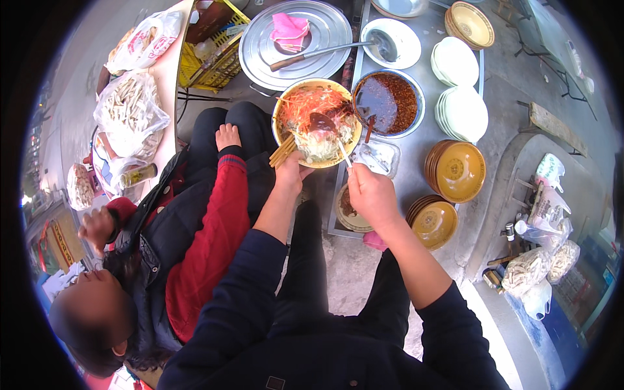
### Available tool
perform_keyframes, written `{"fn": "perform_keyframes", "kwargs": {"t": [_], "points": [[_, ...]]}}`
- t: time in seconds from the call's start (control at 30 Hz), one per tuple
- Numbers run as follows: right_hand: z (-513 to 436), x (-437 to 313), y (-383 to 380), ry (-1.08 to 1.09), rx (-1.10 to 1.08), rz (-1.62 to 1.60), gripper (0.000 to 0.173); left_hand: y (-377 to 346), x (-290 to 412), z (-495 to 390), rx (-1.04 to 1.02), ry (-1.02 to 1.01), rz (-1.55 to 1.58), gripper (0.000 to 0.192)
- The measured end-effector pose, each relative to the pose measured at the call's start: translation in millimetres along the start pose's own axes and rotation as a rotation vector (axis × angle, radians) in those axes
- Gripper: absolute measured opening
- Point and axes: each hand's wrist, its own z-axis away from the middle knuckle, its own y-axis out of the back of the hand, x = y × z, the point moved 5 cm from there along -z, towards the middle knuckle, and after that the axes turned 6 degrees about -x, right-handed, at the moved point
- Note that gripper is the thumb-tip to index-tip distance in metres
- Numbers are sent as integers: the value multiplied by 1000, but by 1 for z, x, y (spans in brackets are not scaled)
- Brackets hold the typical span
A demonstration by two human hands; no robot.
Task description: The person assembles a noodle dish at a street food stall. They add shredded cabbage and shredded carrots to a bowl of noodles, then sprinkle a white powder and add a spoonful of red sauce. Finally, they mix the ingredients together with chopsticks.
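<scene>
My left hand holds a bundle of wooden chopsticks against the near left rim of a yellow bowl. Shredded orange and pale vegetables fill the bowl. In my right hand is the light handle of a spoon, whose dark, sauce-stained head is over the vegetables. Right of the bowl stands a basin of dark red chili sauce with a brown handle leaning out of it. Below the basin lies a clear plastic tray. A dish with reddish-brown crumbs is partly hidden by my right hand.
A seated person in red sleeves is close on my left. A metal lid carries a pink cloth and a ladle's handle. White bowls and brown bowls are stacked along the metal table's right edge. Bagged items lie on the left table.
</scene>
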Motion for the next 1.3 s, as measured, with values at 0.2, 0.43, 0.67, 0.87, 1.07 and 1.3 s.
{"fn": "perform_keyframes", "kwargs": {"t": [0.2,0.43,0.67,0.87,1.07,1.3], "points": [[5,17,-24,-150,-180,131,18,-2,0,2,9,2,-2,35],[-15,88,-19,-700,22,-637,25,-1,4,8,4,12,-31,42],[-40,109,-24,-768,-66,-589,24,-1,4,6,-22,22,-27,41],[-8,62,-15,-764,-168,-744,24,5,-3,1,-13,11,-14,41],[-4,56,-17,-573,-84,-369,27,7,-4,-2,-16,8,-14,40],[-33,97,-11,-458,23,-19,28,2,-1,5,-11,24,-26,41]]}}
